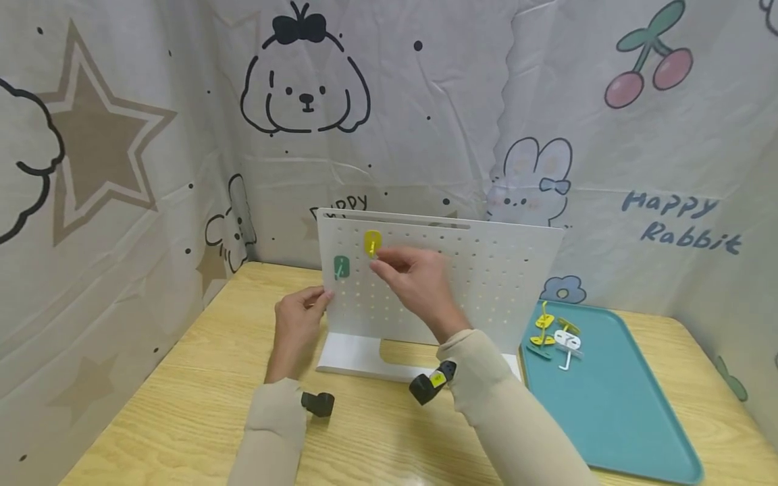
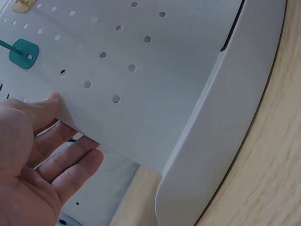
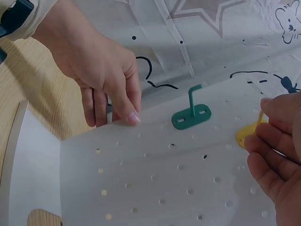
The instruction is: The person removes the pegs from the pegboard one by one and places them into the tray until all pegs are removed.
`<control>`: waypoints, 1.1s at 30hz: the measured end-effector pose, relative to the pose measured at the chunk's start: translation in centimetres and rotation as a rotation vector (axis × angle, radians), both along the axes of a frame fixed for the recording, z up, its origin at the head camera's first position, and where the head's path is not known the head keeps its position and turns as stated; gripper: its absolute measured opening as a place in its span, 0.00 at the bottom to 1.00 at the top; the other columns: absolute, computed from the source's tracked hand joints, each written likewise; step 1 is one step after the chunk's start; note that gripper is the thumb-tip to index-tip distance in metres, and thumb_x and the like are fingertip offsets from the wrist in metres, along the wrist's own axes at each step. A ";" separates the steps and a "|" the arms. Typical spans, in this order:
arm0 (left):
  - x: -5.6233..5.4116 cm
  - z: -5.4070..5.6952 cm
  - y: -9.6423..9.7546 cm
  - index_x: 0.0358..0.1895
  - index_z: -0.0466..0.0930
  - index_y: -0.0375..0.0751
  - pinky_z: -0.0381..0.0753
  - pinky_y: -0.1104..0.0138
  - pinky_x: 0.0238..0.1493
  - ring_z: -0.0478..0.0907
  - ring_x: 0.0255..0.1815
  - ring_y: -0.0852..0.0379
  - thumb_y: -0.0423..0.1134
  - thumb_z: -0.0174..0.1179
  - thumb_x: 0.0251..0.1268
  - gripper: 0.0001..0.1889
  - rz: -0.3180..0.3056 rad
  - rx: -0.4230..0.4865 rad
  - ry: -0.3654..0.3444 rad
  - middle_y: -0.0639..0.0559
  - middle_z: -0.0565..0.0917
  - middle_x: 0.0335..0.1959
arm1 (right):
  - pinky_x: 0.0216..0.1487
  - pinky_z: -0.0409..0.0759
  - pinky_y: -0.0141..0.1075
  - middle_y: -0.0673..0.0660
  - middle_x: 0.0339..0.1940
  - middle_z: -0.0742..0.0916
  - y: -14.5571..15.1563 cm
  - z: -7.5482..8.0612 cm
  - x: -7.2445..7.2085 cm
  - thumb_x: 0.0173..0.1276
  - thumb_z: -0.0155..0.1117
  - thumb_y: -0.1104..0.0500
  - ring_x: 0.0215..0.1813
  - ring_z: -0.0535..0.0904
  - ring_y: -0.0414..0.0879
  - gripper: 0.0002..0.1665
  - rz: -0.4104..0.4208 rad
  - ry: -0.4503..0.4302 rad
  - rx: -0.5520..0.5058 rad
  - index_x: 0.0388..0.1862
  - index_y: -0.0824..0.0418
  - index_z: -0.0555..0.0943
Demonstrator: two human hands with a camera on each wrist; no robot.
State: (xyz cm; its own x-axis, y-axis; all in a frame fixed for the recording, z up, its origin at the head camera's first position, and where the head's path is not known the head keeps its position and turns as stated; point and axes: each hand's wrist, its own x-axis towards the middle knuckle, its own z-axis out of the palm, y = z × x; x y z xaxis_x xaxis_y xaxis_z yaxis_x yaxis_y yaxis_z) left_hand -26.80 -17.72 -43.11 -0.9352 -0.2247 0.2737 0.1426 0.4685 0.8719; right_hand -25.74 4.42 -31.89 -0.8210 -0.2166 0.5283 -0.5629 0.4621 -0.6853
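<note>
A white pegboard stands upright on its white base. My left hand grips its left edge; in the left wrist view the thumb lies on the front face and the fingers are behind. High on the board, my right hand pinches the yellow hook by its prong, as the right wrist view shows, with the yellow plate against the board. A green hook is mounted lower and to the left, its prong pointing outward, touched by neither hand.
On the right, a teal tray holds several loose hooks: yellow hooks, a white hook and a green one. The wooden table lies under everything. A printed curtain hangs close behind the board.
</note>
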 end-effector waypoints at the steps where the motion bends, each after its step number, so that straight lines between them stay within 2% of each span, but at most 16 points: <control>1: 0.0 0.1 0.1 0.50 0.87 0.39 0.83 0.54 0.44 0.85 0.41 0.50 0.45 0.64 0.71 0.14 0.000 0.010 -0.002 0.45 0.88 0.42 | 0.37 0.83 0.35 0.51 0.39 0.90 -0.2 0.1 -0.1 0.68 0.71 0.56 0.37 0.85 0.41 0.11 -0.001 0.000 0.005 0.45 0.60 0.89; 7: 0.1 0.3 0.4 0.50 0.88 0.41 0.82 0.55 0.45 0.85 0.42 0.51 0.45 0.65 0.70 0.14 -0.005 0.047 -0.015 0.46 0.88 0.41 | 0.36 0.82 0.34 0.51 0.38 0.90 -0.9 0.5 -0.4 0.69 0.71 0.56 0.36 0.84 0.41 0.10 -0.028 0.008 0.037 0.44 0.60 0.89; 24: 0.1 0.2 0.3 0.50 0.87 0.38 0.83 0.53 0.42 0.86 0.40 0.48 0.45 0.64 0.71 0.15 -0.004 -0.018 0.012 0.43 0.88 0.43 | 0.34 0.83 0.32 0.53 0.37 0.90 -1.3 0.6 -0.4 0.69 0.71 0.58 0.34 0.85 0.41 0.07 -0.058 0.022 0.034 0.41 0.60 0.89; 33: 0.2 0.3 0.1 0.51 0.87 0.39 0.83 0.53 0.44 0.86 0.41 0.48 0.46 0.63 0.71 0.16 0.004 -0.015 -0.007 0.43 0.88 0.44 | 0.33 0.82 0.30 0.53 0.36 0.90 -1.6 0.6 -0.4 0.68 0.72 0.58 0.34 0.85 0.41 0.07 -0.059 0.066 0.059 0.40 0.60 0.89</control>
State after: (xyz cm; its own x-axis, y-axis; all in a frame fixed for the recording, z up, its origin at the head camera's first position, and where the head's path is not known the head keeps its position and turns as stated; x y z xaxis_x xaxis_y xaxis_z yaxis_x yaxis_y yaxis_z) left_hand -26.62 -17.64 -42.83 -0.9364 -0.2239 0.2704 0.1346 0.4823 0.8656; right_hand -26.10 2.84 -31.27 -0.7973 -0.2012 0.5691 -0.5762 0.5343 -0.6185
